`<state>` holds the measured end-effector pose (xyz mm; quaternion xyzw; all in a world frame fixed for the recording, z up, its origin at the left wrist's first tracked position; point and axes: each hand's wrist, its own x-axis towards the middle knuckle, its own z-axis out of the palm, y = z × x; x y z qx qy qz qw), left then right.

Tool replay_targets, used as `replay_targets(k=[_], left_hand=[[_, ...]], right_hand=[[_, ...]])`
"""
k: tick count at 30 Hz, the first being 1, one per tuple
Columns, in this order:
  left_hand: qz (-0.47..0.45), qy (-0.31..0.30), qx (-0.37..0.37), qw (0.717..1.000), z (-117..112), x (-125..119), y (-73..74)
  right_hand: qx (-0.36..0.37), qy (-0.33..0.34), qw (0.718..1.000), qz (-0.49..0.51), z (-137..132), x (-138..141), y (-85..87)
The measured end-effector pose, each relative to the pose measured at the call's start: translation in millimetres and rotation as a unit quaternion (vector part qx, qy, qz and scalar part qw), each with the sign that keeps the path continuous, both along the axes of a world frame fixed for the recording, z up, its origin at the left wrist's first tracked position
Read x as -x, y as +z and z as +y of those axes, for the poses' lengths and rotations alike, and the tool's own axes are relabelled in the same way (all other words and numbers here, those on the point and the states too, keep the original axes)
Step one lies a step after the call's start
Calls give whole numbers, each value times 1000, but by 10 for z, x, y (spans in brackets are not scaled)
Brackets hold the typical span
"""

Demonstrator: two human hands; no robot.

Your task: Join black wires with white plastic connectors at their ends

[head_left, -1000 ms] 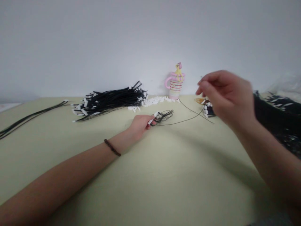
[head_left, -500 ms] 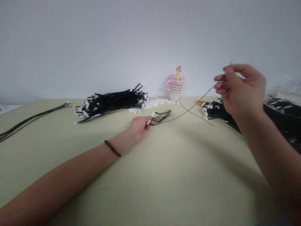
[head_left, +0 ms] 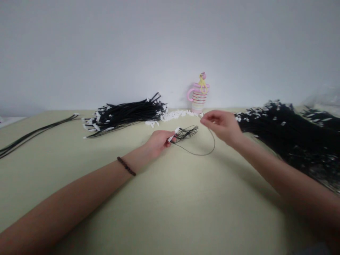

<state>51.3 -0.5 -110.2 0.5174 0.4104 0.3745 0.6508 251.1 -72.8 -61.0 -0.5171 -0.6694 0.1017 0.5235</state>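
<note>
My left hand pinches a small white connector above the table, with a bunch of thin black wires fanning out to its right. One longer dark wire leaves that bunch, sags in a loop and rises to my right hand. The fingertips of my right hand are pressed together on that wire; the wire's end is hidden by them. A brown bead bracelet circles my left wrist.
Behind the hands lie a bundle of black cables with white ends, scattered small white pieces and a pink striped mug. A larger heap of black cables covers the right side. Several loose cables stretch along the left.
My right hand has come down and left, nearer the left hand, and the taut wire now hangs in a slack loop. My left hand has barely moved.
</note>
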Motion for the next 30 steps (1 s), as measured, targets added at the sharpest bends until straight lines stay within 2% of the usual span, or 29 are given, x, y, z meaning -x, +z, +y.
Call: replay_targets(k=[4, 6, 8, 12, 30], left_hand=[[35, -26, -30, 999, -41, -2, 12], [62, -28, -54, 996, -79, -6, 9], [92, -37, -91, 991, -118, -13, -1], [128, -55, -139, 980, -165, -21, -18], [110, -44, -149, 982, -222, -38, 18]], right_hand=[[164, 94, 978, 91, 14, 307, -446], [218, 103, 960, 139, -10, 399, -583], [253, 89, 947, 175, -39, 446, -647], [271, 78, 937, 206, -66, 476, -654], [240, 38, 959, 147, -54, 486, -654]])
